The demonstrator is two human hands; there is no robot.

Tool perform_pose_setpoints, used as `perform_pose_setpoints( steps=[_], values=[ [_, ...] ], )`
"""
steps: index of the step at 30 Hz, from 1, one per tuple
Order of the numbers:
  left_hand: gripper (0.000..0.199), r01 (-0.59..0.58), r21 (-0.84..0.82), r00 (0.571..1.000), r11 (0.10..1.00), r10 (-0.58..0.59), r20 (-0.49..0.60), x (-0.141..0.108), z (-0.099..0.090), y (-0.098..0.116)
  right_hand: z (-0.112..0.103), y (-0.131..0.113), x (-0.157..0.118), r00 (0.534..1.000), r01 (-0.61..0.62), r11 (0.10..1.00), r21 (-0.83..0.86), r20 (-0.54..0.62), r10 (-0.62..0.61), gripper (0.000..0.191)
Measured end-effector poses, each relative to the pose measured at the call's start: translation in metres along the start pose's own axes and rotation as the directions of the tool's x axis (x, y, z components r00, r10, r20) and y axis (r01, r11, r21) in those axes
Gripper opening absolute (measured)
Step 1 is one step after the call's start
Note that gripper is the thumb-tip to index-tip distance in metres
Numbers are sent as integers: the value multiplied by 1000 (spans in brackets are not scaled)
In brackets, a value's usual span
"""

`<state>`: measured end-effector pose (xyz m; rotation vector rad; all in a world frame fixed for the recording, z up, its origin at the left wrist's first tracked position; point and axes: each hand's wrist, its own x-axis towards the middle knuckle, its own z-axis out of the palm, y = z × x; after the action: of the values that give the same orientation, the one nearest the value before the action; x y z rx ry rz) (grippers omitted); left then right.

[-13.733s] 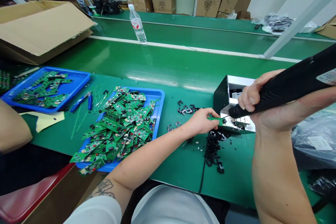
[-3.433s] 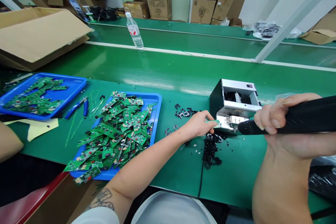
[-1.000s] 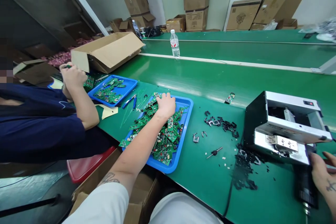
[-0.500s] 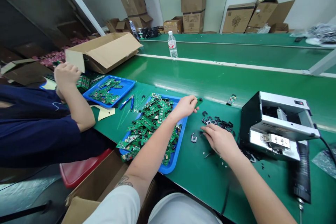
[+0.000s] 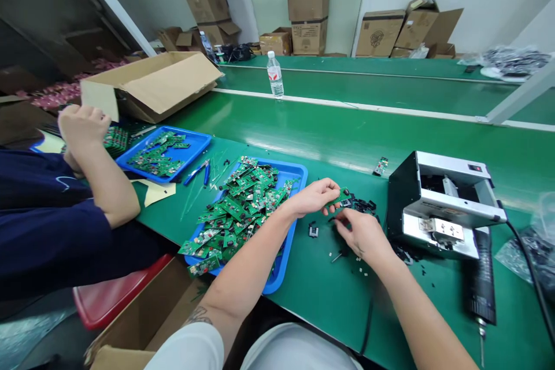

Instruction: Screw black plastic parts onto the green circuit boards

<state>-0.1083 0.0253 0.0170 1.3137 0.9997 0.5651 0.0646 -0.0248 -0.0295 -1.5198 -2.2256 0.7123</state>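
Observation:
My left hand [image 5: 319, 195] grips a small green circuit board [image 5: 343, 195] by one end, holding it over the black plastic parts. Just below it, my right hand [image 5: 358, 232] has thumb and fingers pinched around what looks like a small black plastic part [image 5: 332, 219]; most of it is hidden. A pile of loose black plastic parts [image 5: 364, 206] lies behind my hands. One grey-black bracket [image 5: 313, 230] sits apart, left of my right hand. Under my left forearm is a blue tray [image 5: 284, 266] heaped with green circuit boards [image 5: 236, 206].
A silver-black machine [image 5: 446, 202] stands at right, a black-handled electric screwdriver [image 5: 482, 283] beside it. A lone board [image 5: 380, 166] lies behind. Leftward are blue-handled pliers [image 5: 197, 173], a second blue tray [image 5: 202, 141] and a co-worker's raised arm [image 5: 102, 176]. A water bottle [image 5: 275, 76] stands further back.
My left hand has brought the circuit board right and down, close to my right hand. My right hand's fingers have drawn together over the black parts. The view has shifted slightly right.

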Motion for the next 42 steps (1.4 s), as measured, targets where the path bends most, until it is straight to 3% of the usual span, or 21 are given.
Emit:
perform_pose_setpoints(
  steps=[6, 12, 18, 24, 28, 33, 39, 42],
  values=[
    [29, -82, 8, 982, 997, 80, 173, -14, 3, 11, -16, 17, -27, 955, -49, 930, 364, -257, 151, 29],
    [29, -44, 70, 973, 997, 27, 228, -16, 11, 10, -17, 10, -33, 882, 27, 858, 513, -416, 221, 26],
    [33, -57, -36, 971, 998, 64, 232, -15, 15, 8, -16, 9, -32, 880, 85, 761, 644, -407, 246, 23],
    [27, -104, 9, 976, 995, 100, 195, -15, 20, 11, -9, 9, -30, 843, 127, 689, 713, -444, 304, 21],
    [23, -177, 73, 977, 981, 166, 130, -15, 23, 12, -6, 8, -30, 831, 108, 659, 744, -432, 352, 21],
    [22, -161, 59, 983, 985, 155, 99, -15, 24, 12, -6, 11, -32, 844, 52, 636, 770, -374, 383, 24],
    [21, -98, -9, 994, 995, 98, 45, -14, 24, 8, -22, -1, -36, 862, -25, 701, 713, -340, 377, 29],
    [22, -61, -40, 998, 997, 61, 14, -11, 25, 5, -40, -8, -49, 812, -63, 789, 611, -428, 396, 30]
  ],
)
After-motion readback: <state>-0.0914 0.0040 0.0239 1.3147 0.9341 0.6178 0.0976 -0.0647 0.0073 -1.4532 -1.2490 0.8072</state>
